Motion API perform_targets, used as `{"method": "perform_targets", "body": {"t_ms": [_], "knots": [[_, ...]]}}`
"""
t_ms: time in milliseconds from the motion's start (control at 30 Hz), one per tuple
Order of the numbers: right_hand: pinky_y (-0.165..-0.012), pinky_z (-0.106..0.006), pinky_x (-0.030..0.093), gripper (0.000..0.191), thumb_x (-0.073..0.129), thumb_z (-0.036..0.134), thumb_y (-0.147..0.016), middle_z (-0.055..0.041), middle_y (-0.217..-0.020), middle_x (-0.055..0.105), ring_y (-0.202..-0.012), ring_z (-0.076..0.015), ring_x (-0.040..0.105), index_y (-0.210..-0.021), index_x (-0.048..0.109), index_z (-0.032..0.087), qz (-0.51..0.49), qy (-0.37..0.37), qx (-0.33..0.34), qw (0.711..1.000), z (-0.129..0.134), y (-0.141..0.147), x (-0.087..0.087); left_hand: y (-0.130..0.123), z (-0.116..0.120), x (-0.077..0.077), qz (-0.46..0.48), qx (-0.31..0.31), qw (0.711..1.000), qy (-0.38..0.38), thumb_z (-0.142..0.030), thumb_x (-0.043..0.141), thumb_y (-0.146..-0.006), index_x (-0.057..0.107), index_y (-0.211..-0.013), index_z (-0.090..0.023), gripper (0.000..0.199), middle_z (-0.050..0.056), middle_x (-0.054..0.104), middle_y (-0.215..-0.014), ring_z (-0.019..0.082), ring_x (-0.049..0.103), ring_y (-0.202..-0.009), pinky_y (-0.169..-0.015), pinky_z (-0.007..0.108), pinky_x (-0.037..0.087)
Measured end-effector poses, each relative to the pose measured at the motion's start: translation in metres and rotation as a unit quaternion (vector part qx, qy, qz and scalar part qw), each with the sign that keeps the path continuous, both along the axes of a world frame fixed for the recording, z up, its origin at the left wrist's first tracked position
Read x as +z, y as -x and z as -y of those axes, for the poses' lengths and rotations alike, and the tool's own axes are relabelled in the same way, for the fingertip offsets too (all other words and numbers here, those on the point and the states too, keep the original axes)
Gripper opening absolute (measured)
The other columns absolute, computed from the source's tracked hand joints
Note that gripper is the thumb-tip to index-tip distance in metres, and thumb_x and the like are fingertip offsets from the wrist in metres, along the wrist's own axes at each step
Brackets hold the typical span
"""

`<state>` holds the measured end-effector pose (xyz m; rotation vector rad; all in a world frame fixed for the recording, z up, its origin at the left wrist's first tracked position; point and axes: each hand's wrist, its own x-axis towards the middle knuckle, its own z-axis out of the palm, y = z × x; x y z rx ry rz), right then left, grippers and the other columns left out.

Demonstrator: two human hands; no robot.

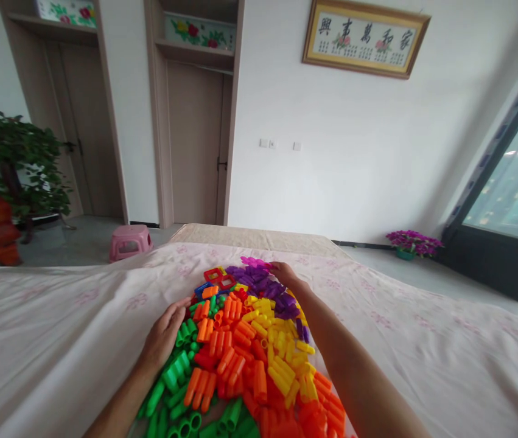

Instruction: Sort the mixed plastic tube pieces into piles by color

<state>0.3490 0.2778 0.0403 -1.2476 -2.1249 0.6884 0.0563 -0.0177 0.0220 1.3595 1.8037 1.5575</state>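
A large heap of plastic building pieces (232, 308) lies on the cloth in front of me, with green, orange, yellow and purple ones grouped roughly by colour. My left hand (165, 331) rests against the heap's left edge, its fingers stretched out beside the green pieces (178, 371). At the far end, my right hand (287, 275) has its fingers at a magenta piece (255, 262) with a scalloped outline, above the purple pieces (263, 285). The fingertips there are partly hidden. Red square frames (213, 275) lie at the far left of the heap.
A pale flowered cloth (372, 340) covers the wide surface under the heap. Beyond it stand a pink stool (131, 242), a leafy plant (12, 158) and a pot of purple flowers (413, 242). A framed sign (366, 38) hangs on the white wall.
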Motion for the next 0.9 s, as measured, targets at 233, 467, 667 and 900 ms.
{"method": "perform_targets", "body": {"t_ms": [233,467,667,900], "knots": [[-0.06,-0.025,0.041,0.022,0.06,0.034,-0.076,-0.0023,-0.066,0.064,-0.062,-0.0146,0.054,-0.074,0.066,0.014,-0.032,0.045,0.082,0.995,0.048,-0.012,0.012,0.005,-0.007,-0.009,-0.013,0.003,0.999,0.029,-0.052,0.041,-0.089,0.065,-0.119,-0.017,0.052,0.011,0.066,-0.131,0.026,0.056,-0.126,-0.11,0.042,0.039],[-0.059,-0.022,0.039,0.02,0.056,0.034,-0.081,0.0009,-0.066,0.061,-0.06,-0.0115,0.051,-0.073,0.064,0.017,-0.083,0.014,0.134,0.987,0.125,0.03,0.021,0.005,-0.006,-0.006,-0.01,0.008,1.0,0.01,-0.052,0.039,-0.09,0.063,-0.123,-0.016,0.054,0.011,0.065,-0.132,0.025,0.056,-0.126,-0.11,0.039,0.037],[-0.056,-0.024,0.036,0.027,0.05,0.039,-0.087,-0.0018,-0.068,0.063,-0.059,-0.013,0.052,-0.082,0.064,0.017,-0.12,-0.043,-0.028,0.991,0.145,-0.012,0.044,0.011,-0.002,-0.012,0.01,-0.002,1.0,-0.023,-0.051,0.037,-0.092,0.061,-0.126,-0.013,0.057,0.013,0.063,-0.134,0.024,0.054,-0.127,-0.111,0.037,0.038],[-0.056,-0.027,0.027,0.033,0.04,0.039,-0.091,-0.0047,-0.066,0.06,-0.06,-0.0152,0.049,-0.07,0.055,0.019,0.072,-0.076,-0.295,0.95,0.154,-0.132,0.016,0.009,-0.004,-0.011,-0.041,-0.044,0.998,-0.007,-0.053,0.037,-0.091,0.061,-0.13,-0.014,0.06,0.012,0.059,-0.138,0.023,0.048,-0.133,-0.116,0.038,0.03]]}}
